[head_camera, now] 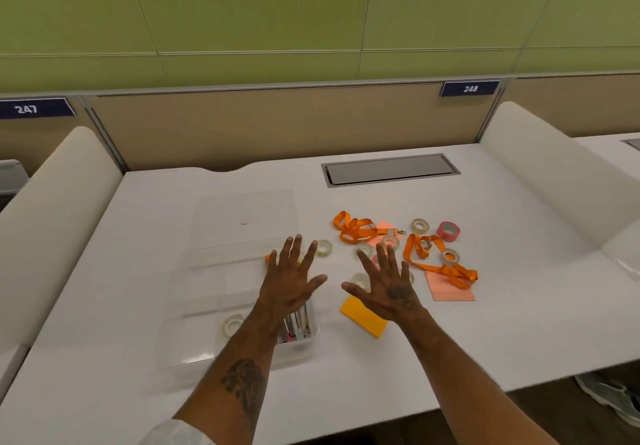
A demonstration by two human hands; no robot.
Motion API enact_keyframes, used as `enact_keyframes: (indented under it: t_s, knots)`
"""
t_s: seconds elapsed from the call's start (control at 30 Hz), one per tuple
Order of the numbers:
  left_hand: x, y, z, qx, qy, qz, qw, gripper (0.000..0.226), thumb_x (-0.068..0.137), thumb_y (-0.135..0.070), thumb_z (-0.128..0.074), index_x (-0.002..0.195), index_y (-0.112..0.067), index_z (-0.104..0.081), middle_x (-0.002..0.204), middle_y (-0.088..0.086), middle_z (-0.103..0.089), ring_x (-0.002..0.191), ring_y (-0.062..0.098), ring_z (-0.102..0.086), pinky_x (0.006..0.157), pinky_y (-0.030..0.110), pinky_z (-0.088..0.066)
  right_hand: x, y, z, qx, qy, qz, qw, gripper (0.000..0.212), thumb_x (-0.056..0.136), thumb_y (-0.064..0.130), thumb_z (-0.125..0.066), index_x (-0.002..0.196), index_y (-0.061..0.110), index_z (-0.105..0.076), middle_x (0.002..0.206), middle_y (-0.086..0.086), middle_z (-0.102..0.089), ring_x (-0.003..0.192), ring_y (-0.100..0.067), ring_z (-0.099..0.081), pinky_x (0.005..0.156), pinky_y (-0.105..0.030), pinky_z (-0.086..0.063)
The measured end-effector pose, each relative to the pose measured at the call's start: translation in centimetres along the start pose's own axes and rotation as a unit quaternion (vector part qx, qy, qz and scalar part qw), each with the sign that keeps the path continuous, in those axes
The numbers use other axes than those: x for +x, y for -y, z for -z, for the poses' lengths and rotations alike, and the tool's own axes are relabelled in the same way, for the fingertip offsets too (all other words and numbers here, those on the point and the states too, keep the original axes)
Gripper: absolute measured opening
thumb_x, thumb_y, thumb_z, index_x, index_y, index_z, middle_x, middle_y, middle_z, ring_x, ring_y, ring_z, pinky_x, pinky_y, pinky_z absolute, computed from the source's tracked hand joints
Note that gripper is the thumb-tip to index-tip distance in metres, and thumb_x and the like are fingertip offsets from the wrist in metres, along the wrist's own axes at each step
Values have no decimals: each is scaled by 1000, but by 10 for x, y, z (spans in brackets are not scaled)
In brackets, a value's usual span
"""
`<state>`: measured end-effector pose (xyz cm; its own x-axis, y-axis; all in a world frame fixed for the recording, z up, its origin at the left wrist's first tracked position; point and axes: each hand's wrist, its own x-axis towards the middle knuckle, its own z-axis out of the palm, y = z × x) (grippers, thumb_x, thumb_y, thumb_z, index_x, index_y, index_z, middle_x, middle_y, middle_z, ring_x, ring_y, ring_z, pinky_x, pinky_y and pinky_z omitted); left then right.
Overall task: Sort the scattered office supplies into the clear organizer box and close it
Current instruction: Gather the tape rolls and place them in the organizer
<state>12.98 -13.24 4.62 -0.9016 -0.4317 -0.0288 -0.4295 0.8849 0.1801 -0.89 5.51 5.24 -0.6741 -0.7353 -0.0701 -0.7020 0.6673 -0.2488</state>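
The clear organizer box [207,292] lies open on the white desk, its lid [246,212] folded back behind it. Inside are a clear tape roll [232,324] and several pens [298,326]. My left hand [292,280] hovers over the box's right side, fingers spread and holding nothing. My right hand [386,281] hovers with spread fingers over scattered tape rolls [360,280], holding nothing. To the right lie two orange lanyards [356,228], more clear tape rolls [419,226], a pink tape roll [448,231], a pink paper sheet [450,288] and an orange sticky pad [363,316].
A grey cable hatch [389,169] is set into the desk at the back. White rounded dividers [540,167] flank the desk on both sides. A tan partition stands behind. A shoe [613,399] shows on the floor at lower right.
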Motion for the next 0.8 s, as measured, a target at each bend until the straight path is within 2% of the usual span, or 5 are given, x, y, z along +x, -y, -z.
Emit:
enact_keyframes:
  t_s: [0.3, 0.43, 0.6, 0.7, 0.8]
  knots:
    - [39, -53, -25, 7, 21, -2, 1000, 80, 85, -74, -8, 151, -34, 15, 161, 3, 18, 148, 22, 18, 118, 51, 4, 14, -74, 0, -23, 5, -6, 1000, 93, 74, 88, -17, 152, 40, 1, 162, -7, 12, 149, -30, 13, 116, -58, -2]
    - [50, -70, -39, 15, 34, -2, 999, 79, 89, -73, -14, 151, -33, 15, 161, 5, 19, 148, 24, 18, 118, 50, 5, 17, -96, -4, -26, 18, -10, 999, 92, 77, 86, -20, 152, 37, -2, 162, -9, 9, 149, -29, 12, 117, -56, -3]
    - [58, -85, -49, 12, 60, 1, 998, 78, 91, -70, -19, 151, -33, 14, 162, 6, 16, 149, 27, 13, 118, 50, 2, 22, -115, -8, -35, 51, -12, 998, 80, 91, 62, -43, 154, 26, -8, 162, -9, -8, 149, -30, -12, 117, -45, -24]
    - [61, -91, -51, 0, 77, 6, 997, 78, 93, -68, -23, 152, -31, 12, 162, 6, 14, 150, 27, 10, 119, 49, -2, 27, -121, -10, -19, 68, -16, 997, 73, 95, 52, -46, 153, 22, -14, 160, -9, -18, 146, -29, -21, 114, -42, -32]
    - [63, -95, -53, -16, 95, 13, 995, 80, 94, -66, -28, 153, -29, 9, 163, 5, 11, 150, 26, 7, 120, 48, -8, 32, -122, -12, -13, 76, -23, 997, 70, 95, 50, -47, 152, 21, -20, 159, -9, -23, 145, -29, -25, 112, -42, -34]
